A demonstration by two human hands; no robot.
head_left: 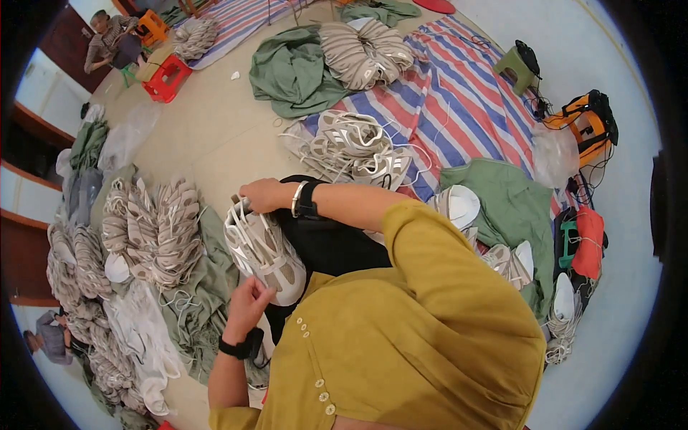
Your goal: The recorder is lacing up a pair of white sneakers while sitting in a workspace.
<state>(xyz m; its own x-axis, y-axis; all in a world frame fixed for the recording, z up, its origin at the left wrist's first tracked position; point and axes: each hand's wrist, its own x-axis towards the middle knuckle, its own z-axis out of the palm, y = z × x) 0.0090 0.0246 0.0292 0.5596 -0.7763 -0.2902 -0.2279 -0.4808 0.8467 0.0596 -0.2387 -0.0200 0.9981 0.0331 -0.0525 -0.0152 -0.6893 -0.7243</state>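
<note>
A beige-and-white sneaker [265,251] rests over my black-clad lap, its heel pointing away and its toe toward me. My right hand [264,195] reaches across from the right and is closed on the heel end at the collar. White laces [247,228] run over the shoe's upper. Beside the toe, my left hand [249,304] has its fingers curled together against the shoe's edge; whatever they pinch is too small to make out. Just beyond my right hand, several similar sneakers [351,140] lie in a loose heap with trailing laces.
Bundled shoe uppers [154,229] are piled at left beside green cloth [201,315]. A striped sheet [459,93] covers the floor ahead, bearing another bundle [365,54]. At right lie more sneakers [512,265] on green cloth, near an orange stool [588,129]. Another person [111,39] sits far left.
</note>
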